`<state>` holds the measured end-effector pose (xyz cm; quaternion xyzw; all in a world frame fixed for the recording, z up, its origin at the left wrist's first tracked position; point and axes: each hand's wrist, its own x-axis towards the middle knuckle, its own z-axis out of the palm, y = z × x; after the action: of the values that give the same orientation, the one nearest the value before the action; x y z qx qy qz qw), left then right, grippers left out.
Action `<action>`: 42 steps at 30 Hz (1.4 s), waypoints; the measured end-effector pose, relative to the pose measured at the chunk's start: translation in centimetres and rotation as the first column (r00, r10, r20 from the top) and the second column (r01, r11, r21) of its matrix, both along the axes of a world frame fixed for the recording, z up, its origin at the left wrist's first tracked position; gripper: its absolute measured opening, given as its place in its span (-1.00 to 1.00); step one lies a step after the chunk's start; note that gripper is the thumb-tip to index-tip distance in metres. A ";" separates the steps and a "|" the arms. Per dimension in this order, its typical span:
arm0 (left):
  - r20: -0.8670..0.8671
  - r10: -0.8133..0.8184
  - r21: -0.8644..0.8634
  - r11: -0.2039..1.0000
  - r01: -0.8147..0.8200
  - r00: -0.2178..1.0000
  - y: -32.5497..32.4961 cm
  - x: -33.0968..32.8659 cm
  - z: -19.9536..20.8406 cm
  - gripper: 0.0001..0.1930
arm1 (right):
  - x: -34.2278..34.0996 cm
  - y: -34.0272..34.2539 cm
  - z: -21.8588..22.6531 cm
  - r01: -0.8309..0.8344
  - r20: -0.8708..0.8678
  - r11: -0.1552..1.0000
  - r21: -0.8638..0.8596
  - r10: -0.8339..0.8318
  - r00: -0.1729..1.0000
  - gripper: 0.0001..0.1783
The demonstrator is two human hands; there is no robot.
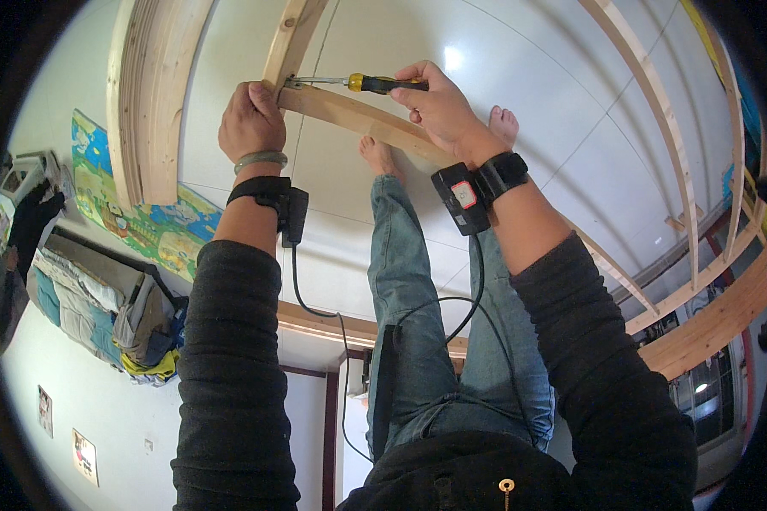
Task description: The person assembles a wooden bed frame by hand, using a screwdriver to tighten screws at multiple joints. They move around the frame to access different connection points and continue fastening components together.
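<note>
A screwdriver (388, 84) with a yellow and black handle lies level in my right hand (439, 106), its fingers closed round the handle. Its metal shaft points left, and the tip meets a small metal piece (293, 82) at a wooden corner joint. There an upright wooden post (291, 38) meets a pale crosspiece (349, 115) that runs off to the right, partly behind my right hand. My left hand (253, 119) is closed against the post's left side at this joint. What its fingertips touch behind the wood is hidden.
Long boards (149, 111) stand at the left beside a colourful play mat (175, 226). Clothes lie piled (102, 298) at the lower left. More slatted wooden framing (656, 94) curves along the right. My bare feet (375, 156) are on the pale tiled floor. Black cables (479, 289) hang from my wrist devices.
</note>
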<state>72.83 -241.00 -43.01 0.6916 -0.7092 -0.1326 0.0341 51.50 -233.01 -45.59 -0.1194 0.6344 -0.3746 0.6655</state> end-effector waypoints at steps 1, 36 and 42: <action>0.008 0.002 -0.003 1.000 -0.002 1.000 0.0 0.0 0.0 -0.61 | -0.2 0.0 0.0 -0.007 0.100 0.995 0.098 -0.003 0.995 -0.57; 0.011 -0.027 -0.028 0.999 0.027 1.000 0.0 -0.2 0.0 -0.63 | -1.7 -0.5 -0.4 -0.207 0.337 0.954 0.216 0.126 0.933 -0.73; 0.018 -0.011 -0.022 1.000 0.011 1.000 0.1 -0.3 0.1 -0.63 | -1.4 -0.5 -0.6 -0.121 0.099 0.991 0.054 0.115 0.988 -0.69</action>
<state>72.54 -240.93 -42.96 0.6884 -0.7146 -0.1189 0.0349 50.08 -233.53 -46.17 -0.1184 0.6045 -0.3207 0.7195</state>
